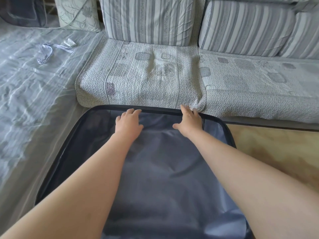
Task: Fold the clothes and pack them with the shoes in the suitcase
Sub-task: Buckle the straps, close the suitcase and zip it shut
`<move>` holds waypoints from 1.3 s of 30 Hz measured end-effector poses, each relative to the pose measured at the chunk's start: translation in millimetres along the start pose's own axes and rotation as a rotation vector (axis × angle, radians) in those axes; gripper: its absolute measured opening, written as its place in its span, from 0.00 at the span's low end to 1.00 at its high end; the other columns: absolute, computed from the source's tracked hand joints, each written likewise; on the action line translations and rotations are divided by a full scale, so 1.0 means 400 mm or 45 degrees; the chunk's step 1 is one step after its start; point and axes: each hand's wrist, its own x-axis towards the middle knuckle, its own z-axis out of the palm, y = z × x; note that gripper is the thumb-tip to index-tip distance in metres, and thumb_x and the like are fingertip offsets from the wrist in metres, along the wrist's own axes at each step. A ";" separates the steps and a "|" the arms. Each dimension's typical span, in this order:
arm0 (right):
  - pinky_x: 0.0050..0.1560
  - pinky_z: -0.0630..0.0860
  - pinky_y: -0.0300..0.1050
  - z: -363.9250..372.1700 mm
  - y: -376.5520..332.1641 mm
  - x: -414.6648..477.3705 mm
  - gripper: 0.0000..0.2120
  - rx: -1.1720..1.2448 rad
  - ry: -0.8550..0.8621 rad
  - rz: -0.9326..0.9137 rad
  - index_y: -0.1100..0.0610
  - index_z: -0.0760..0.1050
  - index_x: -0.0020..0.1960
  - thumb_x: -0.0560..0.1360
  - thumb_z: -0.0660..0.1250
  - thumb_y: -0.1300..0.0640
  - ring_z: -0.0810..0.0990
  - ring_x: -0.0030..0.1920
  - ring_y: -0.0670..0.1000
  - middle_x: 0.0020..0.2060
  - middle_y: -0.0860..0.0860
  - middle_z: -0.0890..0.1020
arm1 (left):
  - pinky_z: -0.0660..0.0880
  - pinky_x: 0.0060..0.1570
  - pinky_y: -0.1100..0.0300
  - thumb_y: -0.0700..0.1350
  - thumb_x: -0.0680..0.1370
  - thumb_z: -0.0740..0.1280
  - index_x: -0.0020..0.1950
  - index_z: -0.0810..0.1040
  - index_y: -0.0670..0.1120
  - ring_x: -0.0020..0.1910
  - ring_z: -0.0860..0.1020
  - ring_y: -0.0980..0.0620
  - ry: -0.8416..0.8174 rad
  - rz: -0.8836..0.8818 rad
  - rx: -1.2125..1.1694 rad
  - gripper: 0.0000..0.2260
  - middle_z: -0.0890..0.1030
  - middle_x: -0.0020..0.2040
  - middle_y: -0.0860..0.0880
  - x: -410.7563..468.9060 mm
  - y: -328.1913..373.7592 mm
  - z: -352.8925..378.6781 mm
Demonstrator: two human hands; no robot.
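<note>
Head view: suitcase [160, 111] open, nothing packed visible.
Hands: left hand [128, 121], right hand [189, 120] at far rim, fingers straight, empty.
Remaining: seemingly all folding, packing.

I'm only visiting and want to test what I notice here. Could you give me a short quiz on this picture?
1. True or false: the left hand and the right hand both reach the far rim of the open suitcase.
2. What lies just beyond the suitcase? A a sofa, B a door, C a sink.
3. What colour is the suitcase inside?
Key: 1 true; 2 A; 3 blue-grey.
</note>
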 end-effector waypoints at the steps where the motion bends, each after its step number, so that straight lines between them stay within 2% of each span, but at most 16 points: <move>1: 0.75 0.47 0.54 0.008 0.002 0.011 0.38 -0.021 0.023 -0.013 0.52 0.51 0.77 0.75 0.69 0.53 0.49 0.77 0.57 0.77 0.51 0.55 | 0.57 0.69 0.49 0.46 0.77 0.66 0.75 0.62 0.49 0.72 0.62 0.44 0.012 0.014 0.015 0.27 0.63 0.74 0.46 0.013 -0.003 0.006; 3: 0.74 0.46 0.53 0.019 0.014 0.031 0.35 -0.113 0.113 -0.040 0.51 0.56 0.76 0.75 0.69 0.54 0.55 0.75 0.56 0.73 0.52 0.64 | 0.54 0.71 0.48 0.44 0.77 0.66 0.75 0.61 0.49 0.74 0.57 0.45 0.037 0.062 0.049 0.28 0.58 0.76 0.45 0.035 -0.011 0.019; 5: 0.73 0.51 0.51 0.027 0.022 0.047 0.27 -0.194 0.199 -0.088 0.51 0.65 0.70 0.74 0.69 0.54 0.65 0.67 0.56 0.65 0.53 0.72 | 0.51 0.72 0.49 0.44 0.76 0.67 0.77 0.57 0.50 0.76 0.52 0.46 0.045 0.103 0.103 0.31 0.52 0.78 0.46 0.054 -0.022 0.026; 7: 0.71 0.55 0.50 0.034 0.021 0.058 0.20 -0.120 0.280 -0.099 0.53 0.72 0.64 0.74 0.70 0.55 0.69 0.62 0.56 0.59 0.53 0.75 | 0.49 0.73 0.49 0.43 0.76 0.68 0.77 0.53 0.50 0.77 0.49 0.48 0.045 0.130 0.137 0.34 0.50 0.78 0.46 0.075 -0.029 0.030; 9: 0.70 0.57 0.51 0.029 0.017 0.062 0.13 0.043 0.371 -0.067 0.55 0.76 0.59 0.75 0.70 0.55 0.72 0.57 0.54 0.56 0.53 0.77 | 0.47 0.74 0.48 0.44 0.76 0.68 0.78 0.52 0.50 0.77 0.51 0.48 0.055 0.157 0.152 0.35 0.55 0.77 0.46 0.093 -0.028 0.034; 11: 0.70 0.59 0.52 0.019 0.018 0.058 0.09 0.164 0.446 -0.067 0.56 0.78 0.55 0.75 0.69 0.56 0.68 0.48 0.50 0.53 0.52 0.79 | 0.47 0.74 0.47 0.45 0.76 0.68 0.75 0.59 0.49 0.74 0.59 0.46 0.105 0.177 0.184 0.30 0.65 0.71 0.45 0.103 -0.025 0.034; 13: 0.67 0.61 0.49 0.005 0.016 0.044 0.08 0.197 0.469 -0.083 0.56 0.79 0.54 0.76 0.69 0.56 0.64 0.45 0.48 0.48 0.52 0.80 | 0.51 0.73 0.49 0.45 0.76 0.68 0.69 0.69 0.47 0.67 0.67 0.43 0.201 0.167 0.182 0.22 0.73 0.64 0.43 0.107 -0.026 0.022; 16: 0.54 0.64 0.44 -0.026 0.006 0.019 0.08 0.210 0.527 -0.121 0.54 0.81 0.53 0.75 0.69 0.54 0.73 0.43 0.54 0.36 0.52 0.79 | 0.61 0.62 0.53 0.45 0.76 0.69 0.60 0.78 0.45 0.59 0.72 0.41 0.333 0.151 0.034 0.13 0.78 0.55 0.41 0.105 -0.022 -0.025; 18: 0.52 0.65 0.45 -0.060 -0.004 0.002 0.07 0.230 0.531 -0.142 0.54 0.81 0.51 0.74 0.70 0.53 0.77 0.44 0.55 0.38 0.53 0.82 | 0.64 0.55 0.54 0.44 0.75 0.69 0.58 0.79 0.46 0.57 0.73 0.42 0.328 0.170 -0.040 0.12 0.78 0.53 0.42 0.092 -0.019 -0.067; 20: 0.52 0.66 0.46 -0.102 -0.017 -0.021 0.07 0.232 0.500 -0.185 0.54 0.82 0.51 0.74 0.70 0.53 0.77 0.43 0.54 0.40 0.53 0.83 | 0.65 0.53 0.53 0.45 0.76 0.69 0.57 0.79 0.47 0.57 0.73 0.43 0.303 0.223 -0.013 0.10 0.78 0.53 0.44 0.070 -0.021 -0.109; 25: 0.52 0.65 0.46 -0.220 -0.083 -0.105 0.07 0.230 0.534 -0.285 0.53 0.82 0.50 0.73 0.71 0.54 0.78 0.45 0.55 0.41 0.52 0.84 | 0.65 0.57 0.50 0.47 0.78 0.65 0.59 0.77 0.50 0.59 0.71 0.44 0.235 0.234 0.023 0.10 0.76 0.56 0.47 -0.006 -0.023 -0.240; 28: 0.53 0.65 0.46 -0.308 -0.125 -0.160 0.06 0.229 0.574 -0.302 0.52 0.82 0.49 0.73 0.72 0.54 0.79 0.45 0.55 0.42 0.51 0.84 | 0.65 0.56 0.51 0.47 0.78 0.66 0.58 0.77 0.51 0.59 0.72 0.45 0.259 0.249 -0.006 0.09 0.76 0.55 0.47 -0.060 -0.008 -0.348; 32: 0.52 0.73 0.48 -0.418 -0.156 -0.272 0.05 0.260 0.559 -0.351 0.52 0.82 0.46 0.70 0.74 0.57 0.80 0.46 0.53 0.42 0.49 0.84 | 0.66 0.55 0.52 0.46 0.76 0.68 0.54 0.79 0.51 0.56 0.71 0.47 0.257 0.308 -0.077 0.07 0.77 0.51 0.49 -0.160 0.013 -0.470; 35: 0.49 0.74 0.48 -0.496 -0.169 -0.380 0.07 0.269 0.533 -0.448 0.55 0.83 0.45 0.68 0.75 0.60 0.80 0.45 0.53 0.41 0.48 0.84 | 0.69 0.55 0.50 0.45 0.75 0.69 0.53 0.80 0.50 0.56 0.70 0.47 0.259 0.374 -0.133 0.07 0.76 0.49 0.48 -0.262 0.027 -0.552; 39: 0.47 0.74 0.51 -0.553 -0.171 -0.524 0.11 0.171 0.524 -0.548 0.53 0.82 0.46 0.65 0.77 0.63 0.79 0.44 0.53 0.40 0.47 0.83 | 0.75 0.44 0.48 0.42 0.73 0.71 0.50 0.81 0.51 0.52 0.72 0.48 0.287 0.439 -0.141 0.08 0.75 0.45 0.51 -0.415 0.040 -0.642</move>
